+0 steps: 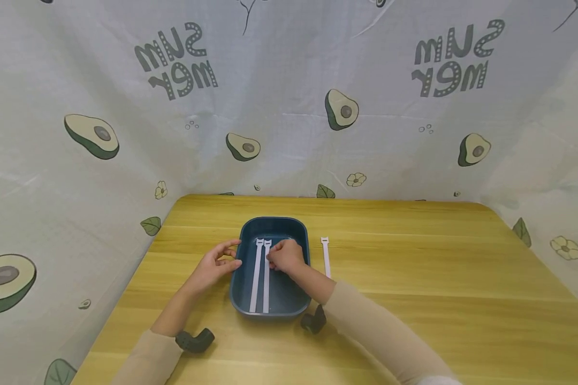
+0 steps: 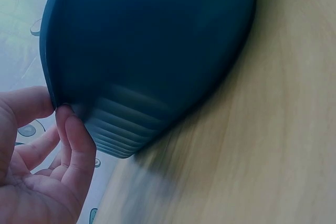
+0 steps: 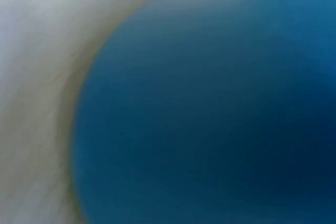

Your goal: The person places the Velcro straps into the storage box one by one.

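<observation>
A dark blue tray (image 1: pixel 285 299) rests on the table, and two white strap-like cable ties (image 1: pixel 256 283) with slotted heads lie lengthwise inside it, side by side. My left hand (image 1: pixel 215 263) is at the tray's left side; thumb and fingers hold its rim, seen close up in the left wrist view. My right hand (image 1: pixel 287 255) reaches over the tray's right wall, its curled fingers pinching the right-hand cable tie (image 1: pixel 266 289) below its head. Those fingertips are partly hidden. In the right wrist view only blurred blue tray wall (image 3: pixel 184 103) shows.
Another white cable tie (image 1: pixel 325 254) lies on the wooden table (image 1: pixel 414 256) right of the tray, its lower end hidden by the right forearm. Dark wrist cameras (image 1: pixel 196 340) sit on both wrists. A patterned cloth (image 1: pixel 289 80) hangs behind the table.
</observation>
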